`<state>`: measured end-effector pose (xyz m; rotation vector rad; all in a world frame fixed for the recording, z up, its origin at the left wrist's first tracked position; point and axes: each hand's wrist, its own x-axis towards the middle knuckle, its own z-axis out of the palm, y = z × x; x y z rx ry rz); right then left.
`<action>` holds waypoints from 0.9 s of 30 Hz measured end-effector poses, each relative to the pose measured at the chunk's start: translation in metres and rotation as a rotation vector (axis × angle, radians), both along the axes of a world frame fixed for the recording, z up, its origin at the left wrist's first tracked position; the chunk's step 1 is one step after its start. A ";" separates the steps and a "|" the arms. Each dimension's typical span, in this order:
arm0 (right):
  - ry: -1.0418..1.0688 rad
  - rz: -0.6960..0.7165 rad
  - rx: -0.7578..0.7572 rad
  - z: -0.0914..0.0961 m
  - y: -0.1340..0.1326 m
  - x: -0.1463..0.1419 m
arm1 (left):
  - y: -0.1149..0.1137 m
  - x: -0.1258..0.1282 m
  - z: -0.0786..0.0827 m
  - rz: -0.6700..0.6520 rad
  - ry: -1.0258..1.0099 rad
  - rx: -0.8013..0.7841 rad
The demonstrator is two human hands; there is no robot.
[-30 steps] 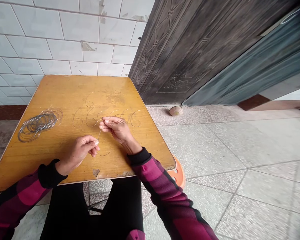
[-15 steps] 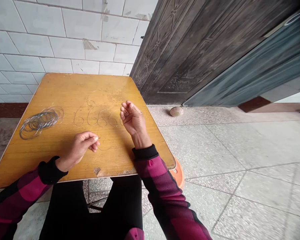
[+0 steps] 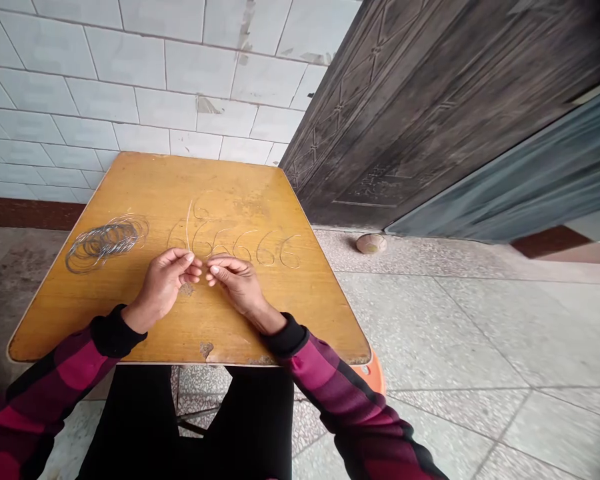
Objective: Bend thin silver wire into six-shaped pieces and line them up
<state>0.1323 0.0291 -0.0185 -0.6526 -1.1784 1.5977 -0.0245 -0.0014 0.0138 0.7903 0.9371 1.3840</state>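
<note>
A thin piece of wire [image 3: 189, 223] rises almost straight up from the pinched thumb and fingers of my left hand [image 3: 165, 280]. Close beside it, my right hand [image 3: 237, 283] has thumb and index finger pressed together; what lies between them is too fine to make out. Both hands are just above the wooden table, fingertips a small gap apart. Behind them several wire pieces bent like a figure six [image 3: 266, 250] lie in a row, with one more bent wire [image 3: 200, 205] farther back. The left part of the row is partly hidden by my hands.
A loose coil of wire [image 3: 107, 243] lies on the left of the wooden table [image 3: 290, 313]. White tiled wall [image 3: 140, 60] and a dark carved door [image 3: 380, 133] stand behind. A round object [image 3: 371, 243] is on the floor; an orange stool [image 3: 375, 373] shows under the right corner.
My right hand has come down and left, from a raised position over the row to beside my left hand. The wire above my left hand now shows clearly. The view has shifted slightly.
</note>
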 end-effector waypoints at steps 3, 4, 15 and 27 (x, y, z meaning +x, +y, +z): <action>-0.001 0.001 -0.074 0.002 0.000 0.002 | 0.000 -0.002 0.003 -0.024 -0.007 0.013; 0.000 0.000 -0.090 0.003 0.000 0.003 | 0.001 -0.003 0.005 -0.024 -0.011 0.019; -0.156 -0.137 0.089 0.000 -0.005 -0.002 | 0.006 -0.013 0.010 0.106 0.355 0.223; -0.870 -0.259 0.719 0.014 -0.003 0.005 | 0.008 -0.007 0.002 0.125 0.675 0.326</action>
